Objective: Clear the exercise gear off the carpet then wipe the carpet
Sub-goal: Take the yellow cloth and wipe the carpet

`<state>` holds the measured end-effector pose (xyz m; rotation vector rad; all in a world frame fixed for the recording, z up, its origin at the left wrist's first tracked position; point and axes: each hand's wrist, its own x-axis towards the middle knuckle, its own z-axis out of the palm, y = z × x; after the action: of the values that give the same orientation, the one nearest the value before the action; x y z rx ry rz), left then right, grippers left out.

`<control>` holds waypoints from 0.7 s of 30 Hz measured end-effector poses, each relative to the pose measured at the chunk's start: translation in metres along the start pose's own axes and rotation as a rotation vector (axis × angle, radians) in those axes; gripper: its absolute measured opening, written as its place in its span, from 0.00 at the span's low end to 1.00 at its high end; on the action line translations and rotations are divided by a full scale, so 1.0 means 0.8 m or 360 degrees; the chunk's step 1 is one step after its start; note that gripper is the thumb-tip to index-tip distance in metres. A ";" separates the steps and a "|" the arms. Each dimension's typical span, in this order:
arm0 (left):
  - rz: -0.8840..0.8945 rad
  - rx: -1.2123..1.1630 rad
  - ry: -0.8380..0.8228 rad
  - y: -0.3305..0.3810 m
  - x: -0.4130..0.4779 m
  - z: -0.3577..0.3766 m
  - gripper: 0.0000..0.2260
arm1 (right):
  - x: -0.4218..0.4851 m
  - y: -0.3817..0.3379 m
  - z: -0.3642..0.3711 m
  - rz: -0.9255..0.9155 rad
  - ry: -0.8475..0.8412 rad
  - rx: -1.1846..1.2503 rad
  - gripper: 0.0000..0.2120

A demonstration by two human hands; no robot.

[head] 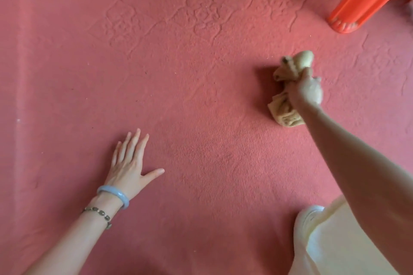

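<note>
Red carpet (201, 96) shows no exercise gear near the orange stool (362, 0); just short of that stool the right hand (306, 89) bunches a tan cloth (288, 109) against the pile, evidently wiping; well away from it the left hand (129, 163) lies flat, fingers spread, likely bracing.

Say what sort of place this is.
Probably a room in a home: red embossed carpet covers the floor, an orange plastic chair leg stands on it, the right hand grips a beige cloth.
</note>
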<state>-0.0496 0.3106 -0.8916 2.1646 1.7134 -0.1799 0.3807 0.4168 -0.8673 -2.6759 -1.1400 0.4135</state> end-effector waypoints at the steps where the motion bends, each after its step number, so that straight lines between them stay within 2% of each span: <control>1: -0.0018 -0.0002 0.0002 0.000 0.000 0.001 0.49 | -0.013 -0.023 0.012 -0.0105 -0.0048 -0.0016 0.18; 6: -0.0188 0.0024 -0.0067 -0.005 -0.003 0.009 0.52 | -0.133 -0.170 0.078 -0.0746 -0.0522 -0.0090 0.28; 10: -0.0249 0.0041 -0.0088 -0.012 -0.007 0.017 0.57 | -0.229 -0.246 0.108 -0.1286 -0.0992 -0.0035 0.22; 12: -0.0253 0.0037 -0.0116 -0.011 -0.007 0.017 0.57 | -0.253 -0.256 0.114 -0.1422 -0.1139 0.0021 0.20; 14: -0.0251 0.0042 -0.0131 -0.010 -0.006 0.017 0.55 | -0.244 -0.248 0.113 -0.1393 -0.1137 0.0081 0.23; 16: -0.0241 0.0025 -0.0150 -0.010 -0.006 0.015 0.54 | -0.207 -0.224 0.108 -0.1211 -0.1035 0.0175 0.22; 21: -0.0252 0.0009 -0.0209 -0.004 -0.009 0.011 0.50 | -0.073 -0.114 0.066 -0.0785 -0.0515 0.0094 0.20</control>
<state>-0.0531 0.3017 -0.8980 1.9738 1.8092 -0.3606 0.2630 0.4402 -0.8802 -2.2148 -1.7820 0.7851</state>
